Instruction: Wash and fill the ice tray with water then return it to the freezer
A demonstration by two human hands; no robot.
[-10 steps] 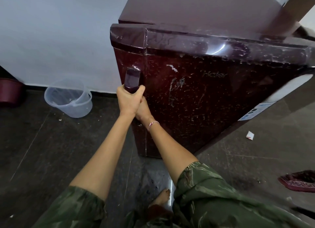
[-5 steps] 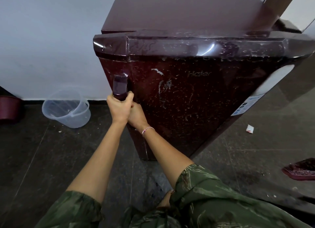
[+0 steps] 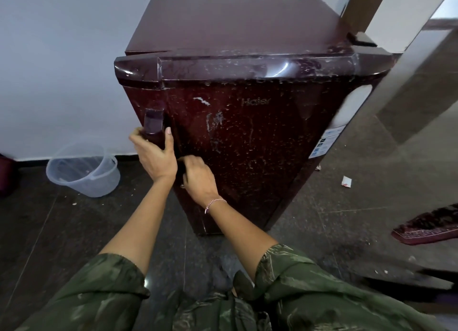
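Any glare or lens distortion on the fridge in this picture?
Head view: a glare streak curves across the glossy top trim of the fridge; the wide lens makes the fridge taper toward the floor; the floor is dim, the wall bright.

Left hand (image 3: 156,157) hides fingers of right hand (image 3: 199,179).
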